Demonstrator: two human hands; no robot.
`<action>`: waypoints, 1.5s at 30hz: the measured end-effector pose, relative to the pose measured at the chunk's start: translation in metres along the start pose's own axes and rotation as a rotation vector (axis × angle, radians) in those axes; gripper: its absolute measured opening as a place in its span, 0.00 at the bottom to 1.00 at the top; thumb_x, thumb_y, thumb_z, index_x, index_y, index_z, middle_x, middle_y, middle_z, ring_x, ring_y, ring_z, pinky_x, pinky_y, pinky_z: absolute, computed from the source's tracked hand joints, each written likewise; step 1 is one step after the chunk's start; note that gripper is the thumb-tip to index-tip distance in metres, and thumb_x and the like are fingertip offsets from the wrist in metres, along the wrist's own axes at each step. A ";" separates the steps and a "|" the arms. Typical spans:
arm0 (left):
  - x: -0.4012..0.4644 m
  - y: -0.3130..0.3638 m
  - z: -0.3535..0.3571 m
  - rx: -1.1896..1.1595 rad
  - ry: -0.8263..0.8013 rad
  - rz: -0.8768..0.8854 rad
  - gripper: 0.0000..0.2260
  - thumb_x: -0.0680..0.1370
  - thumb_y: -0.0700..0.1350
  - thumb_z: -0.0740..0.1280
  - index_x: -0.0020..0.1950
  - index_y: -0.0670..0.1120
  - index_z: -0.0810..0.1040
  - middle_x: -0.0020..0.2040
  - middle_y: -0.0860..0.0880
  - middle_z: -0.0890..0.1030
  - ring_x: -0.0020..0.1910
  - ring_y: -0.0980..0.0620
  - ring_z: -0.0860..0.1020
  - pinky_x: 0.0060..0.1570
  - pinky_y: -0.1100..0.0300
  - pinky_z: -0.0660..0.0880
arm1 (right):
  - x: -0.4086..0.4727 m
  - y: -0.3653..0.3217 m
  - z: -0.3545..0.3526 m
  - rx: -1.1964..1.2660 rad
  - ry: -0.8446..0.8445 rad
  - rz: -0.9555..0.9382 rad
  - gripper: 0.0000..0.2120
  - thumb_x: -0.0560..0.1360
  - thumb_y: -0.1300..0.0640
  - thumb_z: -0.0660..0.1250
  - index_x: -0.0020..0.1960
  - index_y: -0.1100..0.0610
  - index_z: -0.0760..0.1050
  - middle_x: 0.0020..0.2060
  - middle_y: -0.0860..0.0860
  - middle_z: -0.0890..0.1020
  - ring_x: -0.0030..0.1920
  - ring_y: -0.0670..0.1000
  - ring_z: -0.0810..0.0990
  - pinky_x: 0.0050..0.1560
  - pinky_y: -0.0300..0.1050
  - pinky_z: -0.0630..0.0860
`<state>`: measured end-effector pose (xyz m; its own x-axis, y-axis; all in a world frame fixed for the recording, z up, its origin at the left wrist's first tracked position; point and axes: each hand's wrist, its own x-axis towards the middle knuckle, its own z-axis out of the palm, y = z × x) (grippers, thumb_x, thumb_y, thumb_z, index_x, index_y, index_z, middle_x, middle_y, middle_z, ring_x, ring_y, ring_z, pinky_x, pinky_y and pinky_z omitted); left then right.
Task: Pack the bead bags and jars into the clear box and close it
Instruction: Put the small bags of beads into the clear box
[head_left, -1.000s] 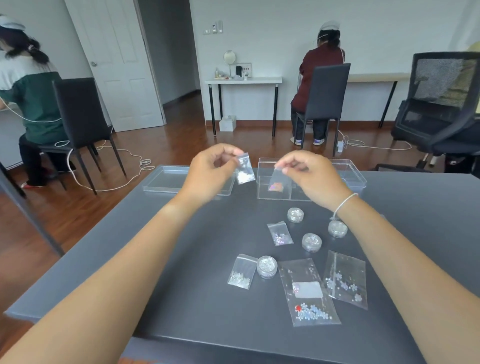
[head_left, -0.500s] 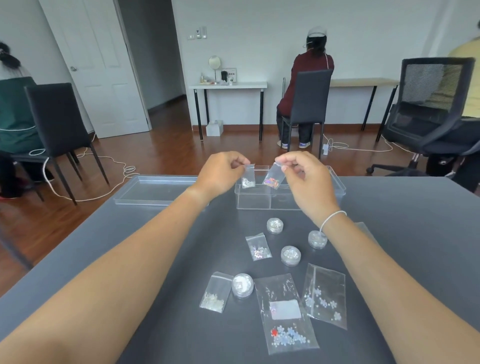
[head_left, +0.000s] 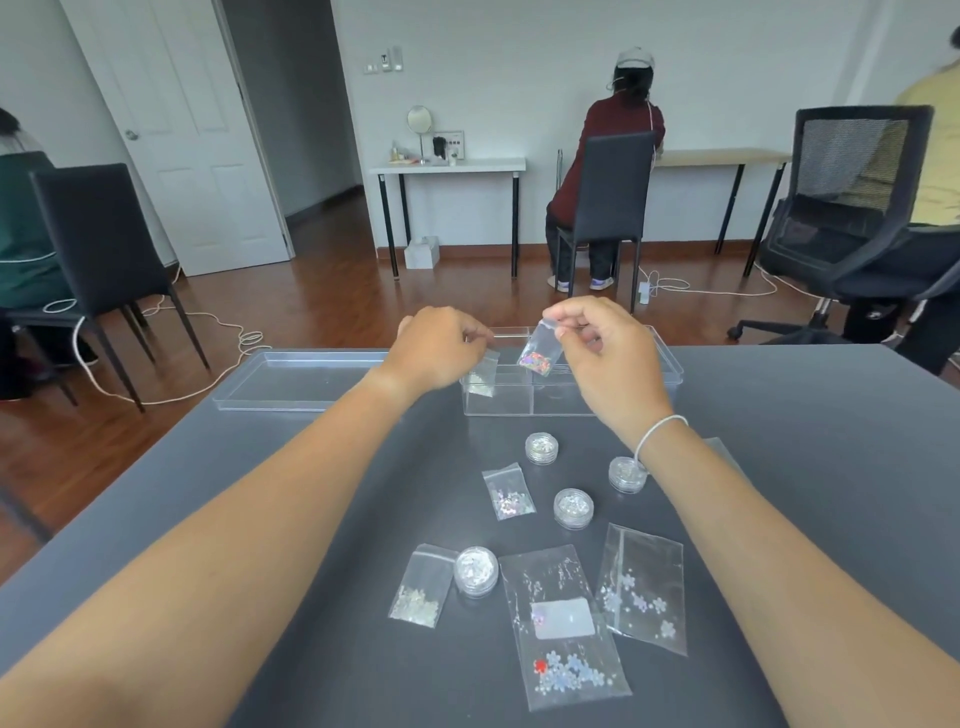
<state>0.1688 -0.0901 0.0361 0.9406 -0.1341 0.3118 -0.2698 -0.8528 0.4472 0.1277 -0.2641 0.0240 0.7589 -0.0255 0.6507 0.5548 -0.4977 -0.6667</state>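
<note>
Clear box (head_left: 571, 400): transparent plastic, open, at the far middle of the grey table (head_left: 831, 467); an inner divider shows, with a compartment on its left end.
Lid (head_left: 306, 379): lies flat just left of the box, apart from it.
Left hand (head_left: 436, 353): fingers pinched shut on the top edge of a small bag of pale beads (head_left: 483, 376); the bag hangs down into the box's left compartment, whether it touches the floor I cannot tell.
Right hand (head_left: 608, 358): thumb and forefinger closed on the top of a small bag of pink iridescent beads (head_left: 537, 353); the bag hangs tilted, above the box's rim, near the divider.
Key relation: both bags hang long axis roughly vertical, directly over the box; the left bag is the lower, already inside the walls, so the left hand looks nearer to release. The right bag needs lowering first.
Still on table: four round jars, e.g. one nearest the box (head_left: 541, 448); small bags (head_left: 509, 491) and (head_left: 423, 584); two larger flower-bead bags (head_left: 566, 623) and (head_left: 641, 587). All lie nearer the person than the box.
Progress (judged): early; most items unpacked, lid off.
Risk (judged): light bags may cling to fingers on release.
</note>
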 end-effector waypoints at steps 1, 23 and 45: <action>-0.003 -0.001 -0.001 -0.012 0.022 0.012 0.12 0.75 0.45 0.61 0.52 0.51 0.82 0.54 0.49 0.83 0.58 0.46 0.75 0.64 0.48 0.66 | 0.000 -0.001 0.000 0.001 -0.002 0.000 0.10 0.73 0.67 0.61 0.47 0.57 0.78 0.42 0.47 0.77 0.38 0.39 0.72 0.42 0.24 0.67; -0.136 -0.034 -0.032 -0.332 -0.450 0.091 0.08 0.67 0.48 0.74 0.43 0.59 0.81 0.45 0.57 0.79 0.43 0.64 0.73 0.41 0.77 0.64 | 0.022 -0.010 0.035 -0.099 -0.100 0.105 0.08 0.72 0.63 0.62 0.41 0.52 0.74 0.36 0.49 0.76 0.39 0.49 0.72 0.46 0.48 0.75; -0.136 -0.031 -0.029 -0.315 -0.533 0.120 0.07 0.68 0.48 0.74 0.43 0.57 0.81 0.40 0.58 0.76 0.40 0.63 0.71 0.44 0.71 0.67 | 0.007 -0.020 0.030 -0.352 -0.320 -0.063 0.10 0.74 0.63 0.61 0.45 0.53 0.80 0.51 0.48 0.80 0.55 0.54 0.68 0.57 0.48 0.61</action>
<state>0.0430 -0.0308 0.0037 0.8512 -0.5225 -0.0493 -0.3514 -0.6372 0.6859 0.1320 -0.2285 0.0304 0.8250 0.2551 0.5042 0.4960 -0.7544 -0.4299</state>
